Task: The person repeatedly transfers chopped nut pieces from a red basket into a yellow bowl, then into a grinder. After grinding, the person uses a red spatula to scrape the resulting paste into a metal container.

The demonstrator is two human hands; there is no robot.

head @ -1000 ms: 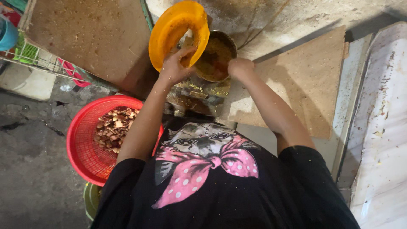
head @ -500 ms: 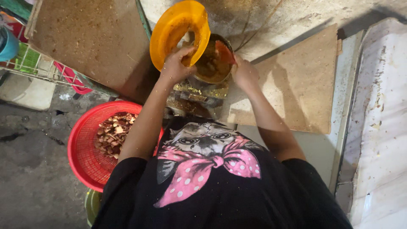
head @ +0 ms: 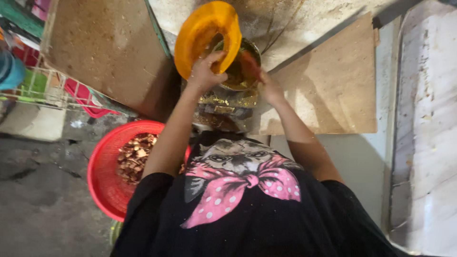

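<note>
Gripping the orange bowl (head: 205, 34) by its lower rim, the left hand (head: 205, 72) held it tilted over a metal pot (head: 240, 71); its fingers were curled on the rim. The bowl looked like light, stiff plastic, probably greasy, best taken at the rim. The right hand (head: 269, 88) touched the pot's edge; its finger spread could not be told.

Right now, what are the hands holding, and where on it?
The left hand grips the orange bowl by its lower rim, tilted over the metal pot. The right hand is at the pot's edge; its hold cannot be told.
</note>
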